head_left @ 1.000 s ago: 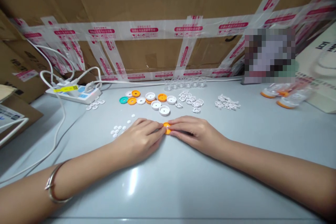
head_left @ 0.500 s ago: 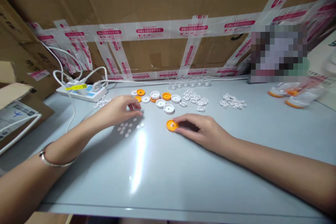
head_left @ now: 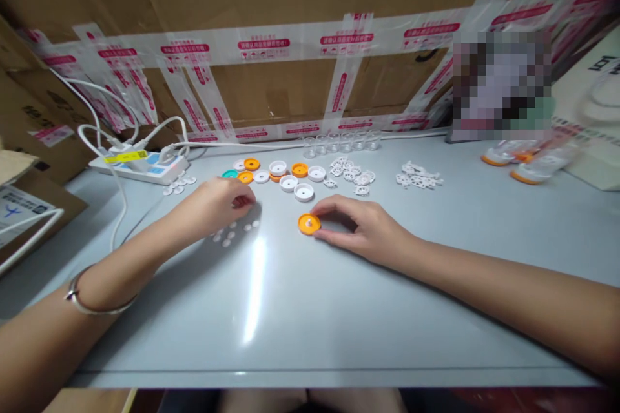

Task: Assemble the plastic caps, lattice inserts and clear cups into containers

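Observation:
Between the thumb and fingers of my right hand (head_left: 361, 222) is a round orange cap (head_left: 305, 226), held at its right edge, low over the table. A small white peg stands up at the cap's middle. My left hand (head_left: 220, 203) hovers to the left with its fingers curled together; whatever they may pinch is hidden. Small white discs (head_left: 227, 235) lie below that hand, partly covered by it. Behind both hands sits a group of white caps (head_left: 304, 192), orange caps (head_left: 299, 170) and a green cap (head_left: 229, 174).
White wheel-like parts (head_left: 356, 174) and small white pieces (head_left: 419, 175) lie at the back right. Clear cups (head_left: 341, 143) line the cardboard box (head_left: 285, 93). A power strip (head_left: 140, 166) with cables stands at the left, clear orange-rimmed containers (head_left: 533, 164) at the right.
My left hand's fingers have drawn together from a looser, parted pose. My right hand keeps its hold on the orange cap. The view has shifted slightly.

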Tool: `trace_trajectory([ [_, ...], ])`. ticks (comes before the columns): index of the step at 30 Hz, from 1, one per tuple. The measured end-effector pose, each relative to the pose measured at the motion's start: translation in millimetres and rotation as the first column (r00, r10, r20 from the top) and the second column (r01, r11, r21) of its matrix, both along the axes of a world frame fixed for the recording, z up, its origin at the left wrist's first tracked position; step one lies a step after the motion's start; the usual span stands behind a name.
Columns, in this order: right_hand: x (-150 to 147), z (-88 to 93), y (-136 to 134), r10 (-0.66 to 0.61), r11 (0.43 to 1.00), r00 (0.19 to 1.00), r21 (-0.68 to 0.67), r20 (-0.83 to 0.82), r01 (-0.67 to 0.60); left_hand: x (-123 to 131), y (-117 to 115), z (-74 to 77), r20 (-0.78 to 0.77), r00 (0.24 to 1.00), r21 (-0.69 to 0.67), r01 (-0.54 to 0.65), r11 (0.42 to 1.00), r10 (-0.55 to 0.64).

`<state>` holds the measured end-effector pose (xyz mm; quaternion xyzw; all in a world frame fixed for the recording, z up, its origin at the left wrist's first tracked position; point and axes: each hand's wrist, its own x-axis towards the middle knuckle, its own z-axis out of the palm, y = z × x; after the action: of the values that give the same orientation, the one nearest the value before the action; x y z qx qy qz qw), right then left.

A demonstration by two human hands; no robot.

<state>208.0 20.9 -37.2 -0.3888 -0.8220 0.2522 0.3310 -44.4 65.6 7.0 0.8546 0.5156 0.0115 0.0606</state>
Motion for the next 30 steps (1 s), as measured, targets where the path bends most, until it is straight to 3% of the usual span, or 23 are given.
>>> trace_trajectory([
  [4,0.7,1.5,-1.0,0.020,0.999,1.000,0.051,-0.015,-0.019,3.3,-3.3,-4.0,-0.060,0.998,0.079,0.011,0.997,-0.006],
  [8,1.3,1.5,-0.2,0.039,0.996,0.999,0.079,0.016,-0.040,4.6,-2.4,-9.2,-0.016,0.999,0.168,0.043,0.985,-0.041],
  [11,0.9,0.3,1.1,0.066,0.997,0.997,0.044,0.031,-0.068,10.0,-8.9,-10.4,0.115,0.982,0.177,0.127,0.976,-0.149],
  [16,-1.4,-0.6,2.2,0.085,0.996,0.996,-0.012,0.020,-0.085,30.3,-32.7,-12.9,0.315,0.855,0.300,0.323,0.898,-0.412],
  [20,-1.5,-0.8,1.9,0.095,0.995,0.995,-0.033,-0.005,-0.095,40.9,-39.4,-22.6,0.247,0.819,0.407,0.398,0.822,-0.518],
  [24,-0.3,-1.5,1.9,0.098,0.994,0.995,-0.037,-0.009,-0.098,44.0,-36.5,-30.1,0.134,0.823,0.528,0.412,0.742,-0.552],
  [30,-1.3,-1.0,2.5,0.093,0.995,0.995,-0.038,-0.018,-0.094,44.4,-37.4,-27.2,0.070,0.796,0.553,0.470,0.688,-0.601],
])
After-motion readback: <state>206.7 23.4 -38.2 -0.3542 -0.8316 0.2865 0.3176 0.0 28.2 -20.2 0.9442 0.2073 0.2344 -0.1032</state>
